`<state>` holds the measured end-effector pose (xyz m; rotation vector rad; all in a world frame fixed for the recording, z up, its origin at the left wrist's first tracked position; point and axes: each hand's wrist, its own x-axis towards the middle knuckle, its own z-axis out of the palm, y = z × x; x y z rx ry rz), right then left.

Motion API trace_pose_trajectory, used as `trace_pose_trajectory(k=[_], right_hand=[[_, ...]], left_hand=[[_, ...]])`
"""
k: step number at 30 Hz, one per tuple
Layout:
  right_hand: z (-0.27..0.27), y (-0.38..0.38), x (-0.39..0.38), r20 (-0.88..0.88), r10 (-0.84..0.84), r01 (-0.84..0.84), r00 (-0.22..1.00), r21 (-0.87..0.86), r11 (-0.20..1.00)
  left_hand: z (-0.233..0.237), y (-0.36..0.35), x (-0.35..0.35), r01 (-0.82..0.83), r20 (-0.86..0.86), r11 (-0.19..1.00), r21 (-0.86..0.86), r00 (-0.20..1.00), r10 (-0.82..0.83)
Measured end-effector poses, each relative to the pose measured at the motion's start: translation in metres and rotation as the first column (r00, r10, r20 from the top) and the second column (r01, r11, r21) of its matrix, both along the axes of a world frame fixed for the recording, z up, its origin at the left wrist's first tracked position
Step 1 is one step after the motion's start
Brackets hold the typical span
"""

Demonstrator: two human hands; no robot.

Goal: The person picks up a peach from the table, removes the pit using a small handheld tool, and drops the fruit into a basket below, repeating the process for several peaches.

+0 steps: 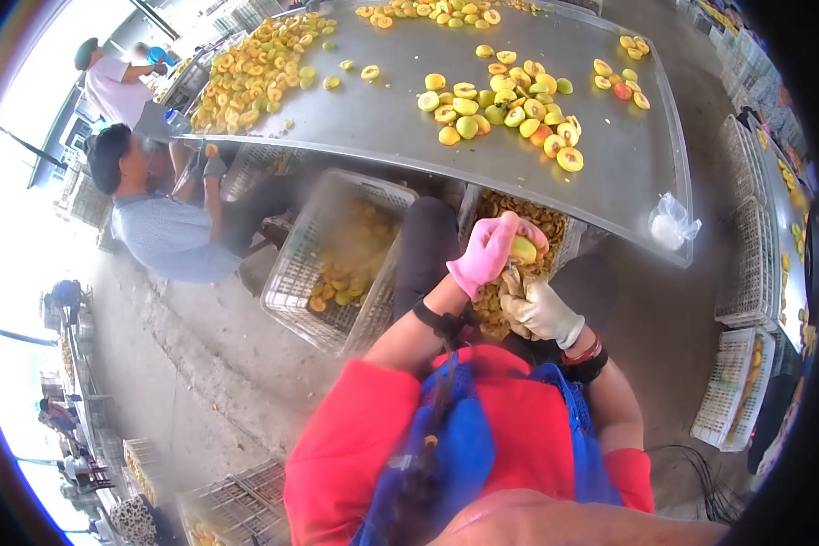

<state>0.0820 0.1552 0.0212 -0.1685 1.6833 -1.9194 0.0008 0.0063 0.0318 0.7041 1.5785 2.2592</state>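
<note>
My left hand (490, 253), in a pink glove, is closed around a yellow-green stone fruit (522, 250) that looks like a peach or plum. Just below it, my right hand (544, 314) wears a cream glove with darkened fingertips. Its fingers are curled close under the fruit; whatever they grip is hidden. Beneath both hands, between my knees, a crate (569, 238) holds many small brownish-yellow pieces (539, 215). Ahead on the metal table (373, 109) lies a pile of halved yellow fruit (510, 100).
A white crate (291, 264) with fruit halves stands left of my leg. Beyond it sits a co-worker (164, 209) in gloves. A larger fruit heap (255, 77) covers the table's far left. A clear plastic bag (672, 223) lies at the right corner. Stacked crates (746, 255) stand right.
</note>
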Motion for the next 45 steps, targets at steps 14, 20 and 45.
trace_pose_trajectory(k=[14,20,45], right_hand=[[-0.054,-0.017,0.023,-0.547,-0.223,0.353,0.807,0.144,0.925],[-0.114,0.012,0.025,-0.432,0.017,0.311,0.902,0.675,0.669],[-0.088,0.011,-0.019,-0.403,-0.01,0.335,0.915,0.745,0.576]], left_hand=[[0.005,-0.058,-0.035,-0.502,0.327,0.854,-0.138,0.79,0.518],[-0.04,-0.181,-0.056,-0.764,-0.674,-0.104,-0.636,0.485,0.556],[-0.075,-0.003,-0.041,-0.166,-0.12,0.517,-0.84,0.985,0.122]])
